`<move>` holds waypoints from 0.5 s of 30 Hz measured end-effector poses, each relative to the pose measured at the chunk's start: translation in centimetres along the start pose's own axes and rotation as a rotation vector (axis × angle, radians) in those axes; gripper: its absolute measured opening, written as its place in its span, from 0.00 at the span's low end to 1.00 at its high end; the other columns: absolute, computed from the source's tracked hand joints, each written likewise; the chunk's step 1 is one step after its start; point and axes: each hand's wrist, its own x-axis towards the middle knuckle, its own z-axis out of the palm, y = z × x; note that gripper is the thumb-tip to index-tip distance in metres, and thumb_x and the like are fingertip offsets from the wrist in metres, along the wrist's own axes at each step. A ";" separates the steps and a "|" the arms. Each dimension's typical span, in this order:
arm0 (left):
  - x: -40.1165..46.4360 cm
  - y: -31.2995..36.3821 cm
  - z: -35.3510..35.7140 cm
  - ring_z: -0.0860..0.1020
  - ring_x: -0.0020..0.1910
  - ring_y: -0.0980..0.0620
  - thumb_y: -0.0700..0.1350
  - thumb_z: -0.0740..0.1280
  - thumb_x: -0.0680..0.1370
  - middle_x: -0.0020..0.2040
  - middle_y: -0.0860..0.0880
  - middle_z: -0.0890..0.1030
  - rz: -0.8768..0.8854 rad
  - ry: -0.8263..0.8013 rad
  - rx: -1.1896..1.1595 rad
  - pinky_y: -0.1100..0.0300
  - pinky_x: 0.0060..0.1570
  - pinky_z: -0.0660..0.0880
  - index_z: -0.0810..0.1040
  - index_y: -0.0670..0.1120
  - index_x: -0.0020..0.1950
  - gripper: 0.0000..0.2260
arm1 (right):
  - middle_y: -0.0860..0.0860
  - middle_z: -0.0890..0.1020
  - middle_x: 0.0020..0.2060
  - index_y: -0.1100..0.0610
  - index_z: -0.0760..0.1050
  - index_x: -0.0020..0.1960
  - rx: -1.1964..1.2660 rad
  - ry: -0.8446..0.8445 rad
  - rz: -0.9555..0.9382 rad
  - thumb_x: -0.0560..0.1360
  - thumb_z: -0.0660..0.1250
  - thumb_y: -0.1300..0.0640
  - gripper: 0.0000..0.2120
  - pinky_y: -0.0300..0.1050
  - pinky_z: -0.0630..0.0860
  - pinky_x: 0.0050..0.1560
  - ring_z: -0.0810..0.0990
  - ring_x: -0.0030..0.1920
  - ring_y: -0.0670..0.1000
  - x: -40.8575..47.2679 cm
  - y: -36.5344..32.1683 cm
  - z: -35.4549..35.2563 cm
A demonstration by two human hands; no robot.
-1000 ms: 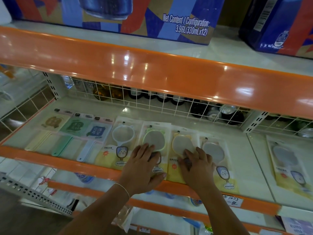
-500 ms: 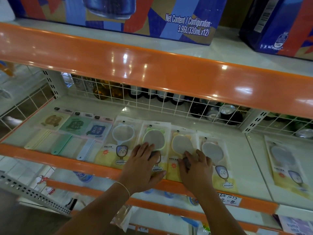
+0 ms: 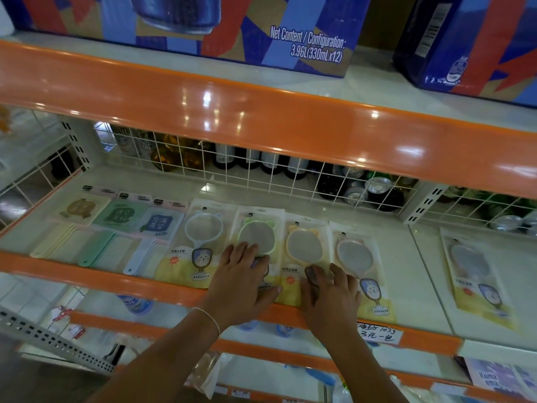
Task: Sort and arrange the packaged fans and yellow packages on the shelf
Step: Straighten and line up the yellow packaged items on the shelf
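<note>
Several yellow packages lie side by side on the white shelf (image 3: 319, 207). My left hand (image 3: 242, 282) rests flat, fingers spread, on the lower part of the green-rimmed package (image 3: 257, 225). My right hand (image 3: 328, 298) rests flat on the lower half of the orange-rimmed package (image 3: 303, 242). A white-rimmed package (image 3: 197, 239) lies to the left of them and a pink-rimmed one (image 3: 359, 257) to the right. Three packaged fans lie at the far left: beige (image 3: 78, 209), green (image 3: 120, 215) and blue (image 3: 158, 223), handles toward the front edge.
Another yellow package (image 3: 476, 274) lies alone on the neighbouring shelf section at right. A white wire grid (image 3: 261, 175) backs the shelf, with bottles and cans behind it. The orange upper shelf lip (image 3: 261, 112) overhangs. A handwritten price tag (image 3: 377, 333) sticks to the front rail.
Both hands have slid slightly toward the front edge of the shelf on their packages. The packages look almost unmoved.
</note>
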 end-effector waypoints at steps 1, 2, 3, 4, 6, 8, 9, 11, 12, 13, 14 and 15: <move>0.0 0.2 0.0 0.69 0.67 0.39 0.67 0.55 0.76 0.64 0.43 0.74 0.000 -0.003 -0.002 0.40 0.66 0.65 0.76 0.47 0.62 0.28 | 0.54 0.74 0.64 0.45 0.77 0.60 0.020 -0.002 -0.004 0.73 0.58 0.41 0.19 0.57 0.67 0.59 0.69 0.62 0.61 -0.2 0.0 -0.2; 0.0 0.4 0.0 0.70 0.67 0.38 0.67 0.54 0.76 0.65 0.42 0.74 0.001 -0.007 -0.004 0.40 0.66 0.65 0.76 0.47 0.63 0.29 | 0.54 0.74 0.65 0.45 0.76 0.60 0.040 0.001 -0.014 0.72 0.58 0.40 0.21 0.57 0.67 0.60 0.69 0.63 0.61 -0.3 0.1 -0.3; 0.1 0.7 0.0 0.70 0.67 0.38 0.67 0.54 0.76 0.65 0.42 0.74 0.004 -0.008 -0.008 0.40 0.67 0.65 0.76 0.47 0.64 0.29 | 0.54 0.74 0.65 0.45 0.76 0.60 0.051 0.006 -0.034 0.72 0.57 0.39 0.21 0.58 0.67 0.60 0.69 0.63 0.61 -0.6 0.2 -0.4; 0.1 1.0 0.0 0.70 0.67 0.38 0.66 0.55 0.76 0.65 0.42 0.74 0.005 -0.006 -0.014 0.40 0.67 0.66 0.76 0.46 0.64 0.29 | 0.54 0.74 0.65 0.45 0.75 0.60 0.048 0.012 -0.063 0.72 0.56 0.38 0.22 0.58 0.68 0.59 0.69 0.63 0.60 -0.8 0.3 -0.4; 0.2 1.9 0.0 0.70 0.67 0.39 0.64 0.55 0.77 0.65 0.41 0.75 0.003 0.009 -0.028 0.40 0.67 0.66 0.77 0.46 0.63 0.27 | 0.54 0.73 0.65 0.46 0.73 0.63 0.016 -0.002 -0.116 0.71 0.54 0.36 0.26 0.58 0.69 0.58 0.69 0.64 0.60 -1.2 0.4 -0.4; 0.3 2.6 -0.1 0.71 0.66 0.39 0.62 0.53 0.79 0.64 0.41 0.76 -0.009 0.030 -0.042 0.40 0.66 0.67 0.78 0.45 0.62 0.26 | 0.52 0.70 0.67 0.46 0.70 0.67 -0.006 -0.062 -0.127 0.71 0.52 0.36 0.28 0.57 0.68 0.60 0.67 0.66 0.58 -1.3 0.1 -0.3; 0.5 3.0 -0.2 0.71 0.65 0.39 0.61 0.51 0.80 0.64 0.41 0.76 -0.013 0.039 -0.050 0.39 0.66 0.67 0.78 0.45 0.61 0.25 | 0.52 0.69 0.68 0.46 0.69 0.68 -0.013 -0.086 -0.123 0.71 0.51 0.36 0.29 0.56 0.67 0.61 0.65 0.67 0.58 -1.3 0.1 -0.4; 0.8 3.7 -0.6 0.72 0.65 0.39 0.60 0.47 0.81 0.63 0.41 0.76 -0.018 0.046 -0.076 0.39 0.66 0.67 0.78 0.46 0.61 0.27 | 0.51 0.68 0.69 0.45 0.68 0.68 -0.008 -0.097 -0.129 0.71 0.49 0.36 0.29 0.56 0.66 0.62 0.65 0.67 0.58 -1.2 0.1 -0.6; 1.0 4.0 -0.8 0.72 0.65 0.39 0.60 0.45 0.81 0.63 0.41 0.76 -0.018 0.052 -0.088 0.39 0.66 0.67 0.78 0.45 0.61 0.28 | 0.52 0.69 0.69 0.45 0.69 0.67 0.005 -0.092 -0.133 0.71 0.48 0.37 0.29 0.56 0.67 0.62 0.66 0.67 0.58 -1.2 0.3 -0.9; 1.2 4.3 -1.1 0.73 0.65 0.39 0.60 0.45 0.81 0.63 0.41 0.77 -0.017 0.060 -0.097 0.39 0.66 0.67 0.78 0.45 0.61 0.29 | 0.53 0.70 0.68 0.45 0.71 0.65 0.031 -0.078 -0.130 0.70 0.49 0.38 0.28 0.57 0.67 0.61 0.67 0.67 0.59 -1.1 0.5 -1.2; 1.6 4.6 -1.4 0.73 0.64 0.39 0.60 0.45 0.81 0.63 0.41 0.77 -0.019 0.065 -0.102 0.39 0.66 0.67 0.78 0.45 0.62 0.30 | 0.55 0.72 0.67 0.45 0.73 0.63 0.069 -0.053 -0.122 0.71 0.50 0.39 0.26 0.58 0.68 0.61 0.69 0.66 0.61 -1.0 0.8 -1.5; 1.9 5.0 -1.6 0.73 0.64 0.39 0.60 0.45 0.81 0.63 0.41 0.77 -0.023 0.068 -0.106 0.39 0.66 0.67 0.78 0.44 0.62 0.29 | 0.56 0.73 0.65 0.45 0.75 0.61 0.107 -0.024 -0.112 0.71 0.51 0.40 0.24 0.59 0.69 0.60 0.70 0.65 0.62 -0.8 1.2 -1.8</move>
